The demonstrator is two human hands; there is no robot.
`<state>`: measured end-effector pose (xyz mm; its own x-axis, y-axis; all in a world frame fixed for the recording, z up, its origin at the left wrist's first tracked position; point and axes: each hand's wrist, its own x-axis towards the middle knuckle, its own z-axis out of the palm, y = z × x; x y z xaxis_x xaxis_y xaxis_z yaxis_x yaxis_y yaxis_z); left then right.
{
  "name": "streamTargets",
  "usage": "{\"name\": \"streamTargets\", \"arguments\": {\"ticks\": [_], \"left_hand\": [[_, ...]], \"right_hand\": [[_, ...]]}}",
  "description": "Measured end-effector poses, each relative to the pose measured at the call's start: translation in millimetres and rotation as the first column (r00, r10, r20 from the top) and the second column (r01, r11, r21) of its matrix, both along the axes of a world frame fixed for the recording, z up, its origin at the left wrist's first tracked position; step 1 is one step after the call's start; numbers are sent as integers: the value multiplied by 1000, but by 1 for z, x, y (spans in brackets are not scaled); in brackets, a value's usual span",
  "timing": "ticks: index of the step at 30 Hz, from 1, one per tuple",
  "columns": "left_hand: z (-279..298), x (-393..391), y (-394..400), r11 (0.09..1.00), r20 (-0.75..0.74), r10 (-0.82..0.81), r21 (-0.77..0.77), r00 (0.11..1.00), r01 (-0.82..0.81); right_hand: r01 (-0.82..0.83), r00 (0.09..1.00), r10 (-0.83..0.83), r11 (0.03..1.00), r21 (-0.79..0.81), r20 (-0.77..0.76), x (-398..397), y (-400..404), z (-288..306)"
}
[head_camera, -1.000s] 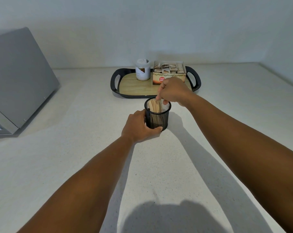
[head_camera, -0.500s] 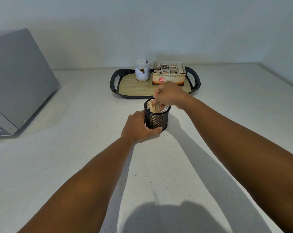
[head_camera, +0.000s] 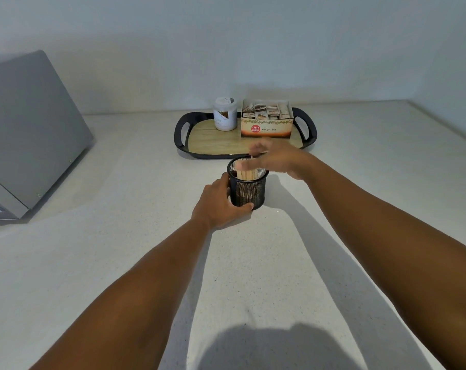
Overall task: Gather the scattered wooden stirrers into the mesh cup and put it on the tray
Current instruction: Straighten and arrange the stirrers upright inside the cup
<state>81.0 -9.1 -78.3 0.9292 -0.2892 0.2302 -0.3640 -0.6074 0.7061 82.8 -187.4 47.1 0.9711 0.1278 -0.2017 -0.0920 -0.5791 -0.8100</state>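
The work surface is a pale speckled countertop (head_camera: 146, 263), matte and flat, meeting a plain light wall (head_camera: 226, 49) at 12 o'clock. Two forearm shadows and a head shadow fall across the near counter.

At centre, the left hand (head_camera: 218, 202) grips the black mesh cup (head_camera: 248, 186) from its 9 o'clock side, fingers curled round the lower wall. The cup is cylindrical, of fine wire mesh with a solid rim, and stands upright on the countertop. Flat wooden stirrers (head_camera: 249, 174) stand inside it.

The right hand (head_camera: 277, 158) hovers over the cup's rim at 1 o'clock; motion blur obscures the fingers, so their state cannot be told.

Just beyond the cup sits the tray (head_camera: 181, 134): black glossy rim, two cut-out handles, wood-grain base. It carries a white lidded jar (head_camera: 225, 113) and an open carton (head_camera: 266, 126) of sachets, printed "Ginger Tea".

At 9 o'clock, a grey slanted panel (head_camera: 31, 124).
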Motion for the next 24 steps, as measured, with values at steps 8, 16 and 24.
{"name": "streamTargets", "arguments": {"ticks": [8, 16, 24], "left_hand": [[-3, 2, 0, 1000, 32, 1, 6, 999, -1], [-4, 3, -1, 1000, 29, -5, 13, 1000, 4], [-4, 2, -2, 1000, 40, -2, 10, 999, 2]], "right_hand": [[-84, 993, 90, 994, -77, 74, -4, -9, -23], [61, 893, 86, 950, -307, 442, 14, -11, -29], [77, 897, 64, 952, -297, 437, 15, -7, -20]]}}
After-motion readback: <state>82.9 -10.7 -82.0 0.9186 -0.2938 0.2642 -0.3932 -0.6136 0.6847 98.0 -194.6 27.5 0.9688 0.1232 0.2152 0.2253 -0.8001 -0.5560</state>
